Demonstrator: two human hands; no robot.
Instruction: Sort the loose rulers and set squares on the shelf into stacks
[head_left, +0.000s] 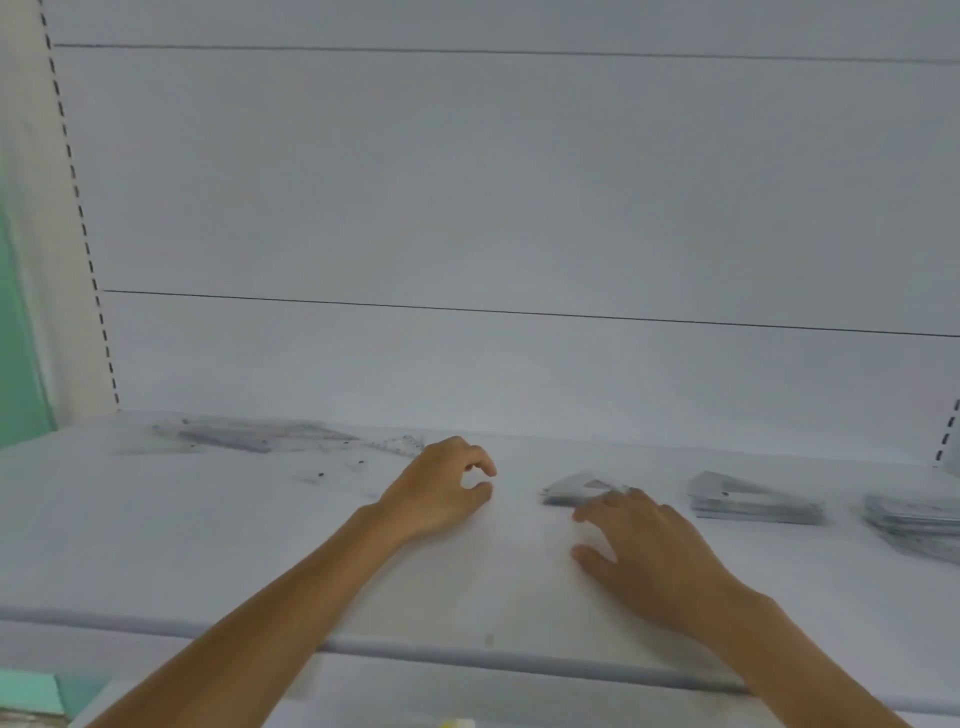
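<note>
Everything's sitting on the shelf (208, 545). Loose rulers and set squares (260, 439) are lying scattered at the back left, against the back panel (467, 208). My left hand (441, 493) is resting just right of that pile, mid-shelf. My right hand (654, 561) is sitting further right and nearer the front edge, fingertips touching a small stack (576, 488) just behind them. Second stack (753, 501) is lying right of that, apart from it. Third stack (919, 525) is lying at far right.
</note>
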